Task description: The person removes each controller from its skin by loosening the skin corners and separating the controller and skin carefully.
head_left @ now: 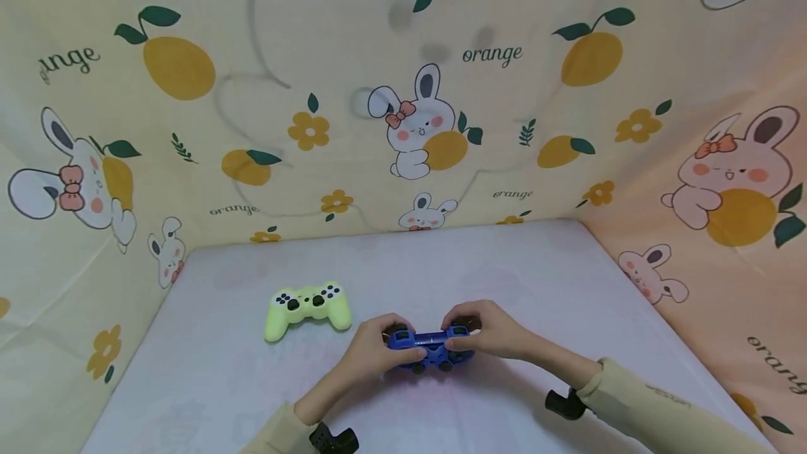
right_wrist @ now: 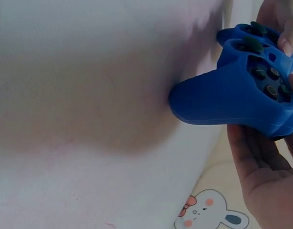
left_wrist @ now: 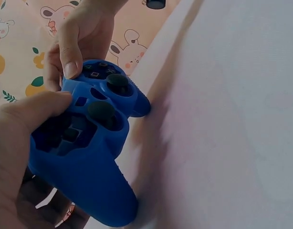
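Note:
A blue game controller [head_left: 431, 339] is held between both hands at the middle of the table, tilted so that its shoulder-button edge faces up in the head view. The left hand [head_left: 376, 347] grips one end, its thumb lying across the face near a thumbstick [left_wrist: 101, 112]. At the other end the right hand [head_left: 488, 330] pinches the controller with thumb on the face and fingers behind. In both wrist views the handle tips point toward the white table surface and appear to touch it. A pale green game controller [head_left: 308, 305] lies face up, left of and beyond the hands.
The white-covered table [head_left: 504, 265] is bordered by a patterned cloth [head_left: 347, 40] at the back and sides, printed with rabbits and oranges. Dark wrist-worn devices sit near the left cuff [head_left: 334, 438] and the right cuff [head_left: 565, 405].

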